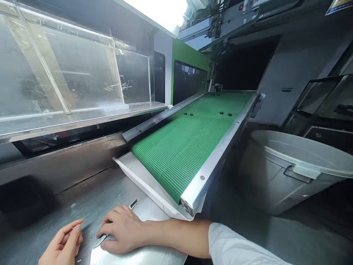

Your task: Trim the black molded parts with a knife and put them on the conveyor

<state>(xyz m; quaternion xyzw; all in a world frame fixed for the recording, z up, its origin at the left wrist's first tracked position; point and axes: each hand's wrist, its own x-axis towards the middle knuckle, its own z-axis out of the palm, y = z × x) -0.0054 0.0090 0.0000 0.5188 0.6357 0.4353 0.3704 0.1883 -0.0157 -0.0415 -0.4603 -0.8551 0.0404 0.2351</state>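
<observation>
At the bottom left, my left hand is closed just above the metal table, thumb and fingers drawn together. Whatever may be between its fingertips is too small or hidden to name. My right hand rests on the table beside it, fingers wrapped round a slim tool. One flat end of that tool sticks out past the knuckles, and a thin shiny metal end shows near the thumb. My palm covers the middle, so its exact kind cannot be told. Beyond my hands, several small black parts lie on the green conveyor belt.
A white tray sits under the belt's near end, bordered by a metal side rail. A large grey bin stands at the right. A dark container is at the left, below a clear-panelled enclosure.
</observation>
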